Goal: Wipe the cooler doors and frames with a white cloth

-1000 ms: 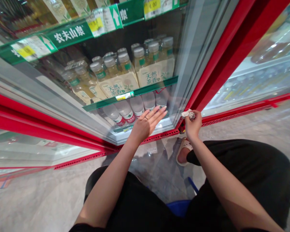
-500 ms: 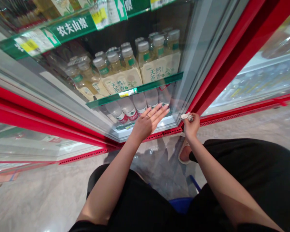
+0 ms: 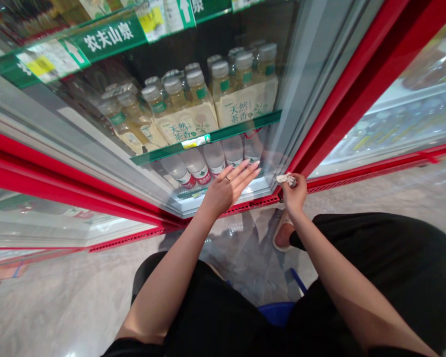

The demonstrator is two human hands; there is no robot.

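Shifted since the earlier frame: view tipped slightly, bottles riding higher, crumpled white tissue (image 3: 286, 180) sitting a touch lower and further left. Nearest first: blue plastic object (image 3: 277, 315) below the lap, exact kind unclear; black trousers (image 3: 375, 258) across the lower frame; pale sandal (image 3: 281, 229) on the polished floor (image 3: 70, 302). Right hand (image 3: 295, 194) closest to the tissue, fingers (image 3: 292, 184) closed on it in a tight pinch. Tissue lying roughly sideways, no clean long axis, its free end poking left from the fingertips, just beside the red door frame (image 3: 342, 109) and over the perforated red bottom rail (image 3: 252, 204). Left hand (image 3: 223, 191) well left of the tissue and empty, its fingers (image 3: 243, 174) open and spread, tips angled up and right toward the tissue, flat against or just off the glass door (image 3: 271, 148); contact impossible to tell. Behind the glass: clear bottles with red labels (image 3: 195, 168) on the lower shelf, green shelf edge (image 3: 208, 139) above them, then shrink-wrapped packs of tea bottles (image 3: 241, 106). Farthest: green shelf sign (image 3: 109, 35) with a yellow price tag (image 3: 151, 20) beside it.
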